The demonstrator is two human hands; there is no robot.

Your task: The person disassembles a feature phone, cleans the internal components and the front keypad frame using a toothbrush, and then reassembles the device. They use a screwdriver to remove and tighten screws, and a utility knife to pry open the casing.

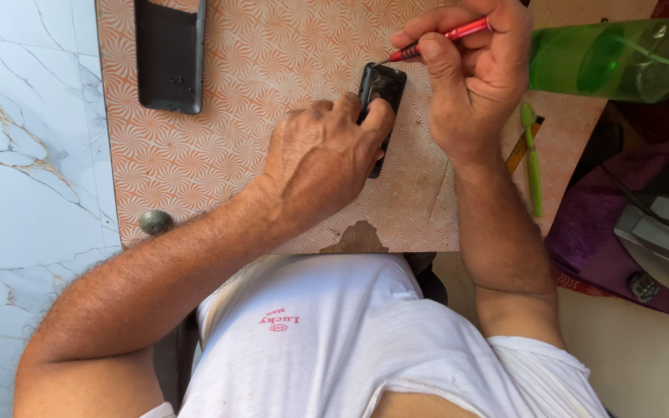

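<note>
Black plastic phone [382, 89] lies flat on the patterned orange table [272, 62], right of the detached black back cover [169, 54]. Left hand [319, 159] is closed over its lower body, gripping by the side edges. Right hand [470, 73] pinches a red screwdriver [443, 39], tip at the phone's top edge. The unit looks light, rigid and probably fragile; grip the sides only.

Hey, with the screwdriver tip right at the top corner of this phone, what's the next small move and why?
Probably seat the tip of the red screwdriver squarely and turn gently. The right hand holds it slanted, its point at the upper edge of the small black phone, which the left hand pins to the patterned table, so it looks steady enough.
</note>
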